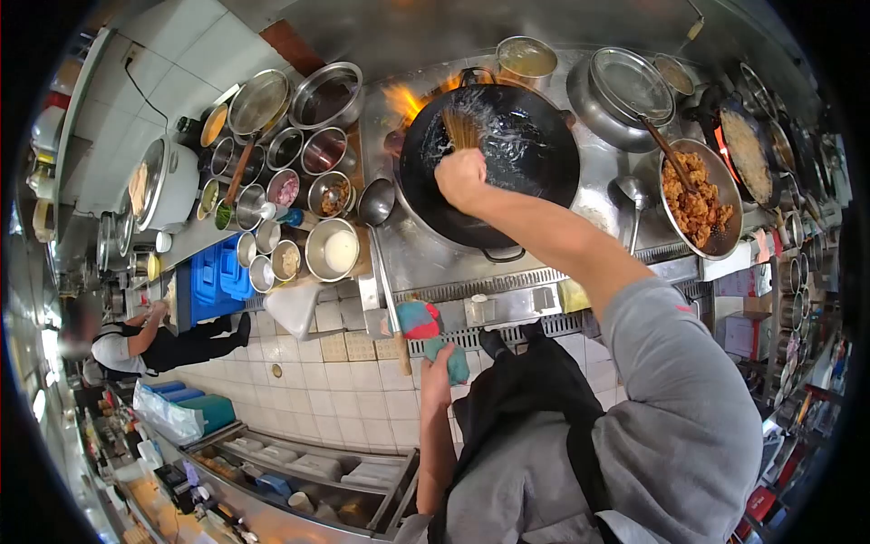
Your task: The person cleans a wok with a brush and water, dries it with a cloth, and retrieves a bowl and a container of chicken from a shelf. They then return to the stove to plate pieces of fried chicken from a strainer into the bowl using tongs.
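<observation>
My right hand is closed around a bamboo wok brush. Its bristles are down in a large black wok with a wet, shiny inside. My left hand is low in front of my body, closed on a green cloth. A second cloth, red and teal, lies at the stove's front edge just above that hand. Left of the wok, a ladle rests with its long handle pointing toward me.
Flames rise at the wok's far left rim. A bowl of fried pieces stands right, near a lidded pot. Several ingredient tins, including a white-filled pot, crowd the left. Another person stands far left.
</observation>
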Action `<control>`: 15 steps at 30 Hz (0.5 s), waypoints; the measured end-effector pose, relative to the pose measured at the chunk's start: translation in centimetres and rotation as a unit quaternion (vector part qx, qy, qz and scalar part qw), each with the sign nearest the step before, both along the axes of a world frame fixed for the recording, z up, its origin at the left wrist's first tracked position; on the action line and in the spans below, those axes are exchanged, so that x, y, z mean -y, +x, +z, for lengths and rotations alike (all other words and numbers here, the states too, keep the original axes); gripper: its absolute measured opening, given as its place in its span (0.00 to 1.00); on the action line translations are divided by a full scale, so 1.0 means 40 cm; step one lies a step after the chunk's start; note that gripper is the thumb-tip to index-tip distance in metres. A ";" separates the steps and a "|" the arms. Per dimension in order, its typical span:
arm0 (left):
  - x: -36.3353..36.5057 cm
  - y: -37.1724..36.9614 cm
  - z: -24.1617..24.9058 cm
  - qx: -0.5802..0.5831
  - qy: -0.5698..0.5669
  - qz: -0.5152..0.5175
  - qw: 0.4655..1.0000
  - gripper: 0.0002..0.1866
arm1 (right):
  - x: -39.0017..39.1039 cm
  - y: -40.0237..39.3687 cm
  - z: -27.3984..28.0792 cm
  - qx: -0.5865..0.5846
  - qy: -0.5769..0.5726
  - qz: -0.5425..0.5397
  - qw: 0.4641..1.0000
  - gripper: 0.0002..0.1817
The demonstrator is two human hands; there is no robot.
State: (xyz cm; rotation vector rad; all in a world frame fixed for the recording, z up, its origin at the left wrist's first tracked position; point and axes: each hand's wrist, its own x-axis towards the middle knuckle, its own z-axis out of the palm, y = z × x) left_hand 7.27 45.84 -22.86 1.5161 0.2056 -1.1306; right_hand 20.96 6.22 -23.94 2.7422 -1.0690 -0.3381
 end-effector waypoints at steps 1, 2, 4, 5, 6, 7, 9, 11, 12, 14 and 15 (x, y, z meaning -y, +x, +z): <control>-0.013 0.004 -0.005 -0.001 0.004 0.002 1.000 0.14 | -0.079 -0.043 0.041 -0.010 -0.006 0.026 1.000 0.17; -0.020 0.008 -0.010 -0.004 0.006 0.005 1.000 0.14 | -0.130 -0.069 0.047 -0.034 -0.020 0.009 0.999 0.17; -0.005 0.029 -0.002 0.004 -0.021 -0.003 1.000 0.15 | -0.132 -0.100 0.087 -0.041 0.031 0.041 0.998 0.14; -0.018 0.023 0.007 0.004 -0.028 -0.010 1.000 0.15 | -0.065 -0.105 0.105 -0.028 0.101 0.087 0.991 0.11; -0.026 0.022 0.013 -0.004 -0.020 -0.015 1.000 0.15 | 0.029 -0.056 0.043 0.049 0.091 0.073 0.992 0.08; -0.019 0.028 0.016 -0.008 -0.019 -0.016 1.000 0.15 | 0.058 -0.018 0.069 0.067 0.081 0.061 0.993 0.09; -0.018 0.039 0.024 0.003 -0.015 -0.007 1.000 0.16 | -0.049 -0.050 0.117 -0.046 0.039 0.102 0.993 0.09; -0.008 0.044 0.024 0.030 -0.014 0.012 0.999 0.17 | -0.136 -0.092 0.142 -0.206 0.001 0.155 0.966 0.10; -0.001 0.058 0.021 0.016 -0.012 0.002 1.000 0.17 | -0.077 -0.085 0.111 -0.061 0.044 0.144 0.987 0.10; -0.023 0.063 0.026 -0.020 0.003 -0.020 1.000 0.18 | 0.083 -0.023 0.102 0.096 0.141 0.057 0.984 0.11; -0.022 0.058 0.022 -0.010 -0.001 -0.020 1.000 0.17 | 0.062 -0.021 0.127 0.061 0.123 0.084 0.987 0.11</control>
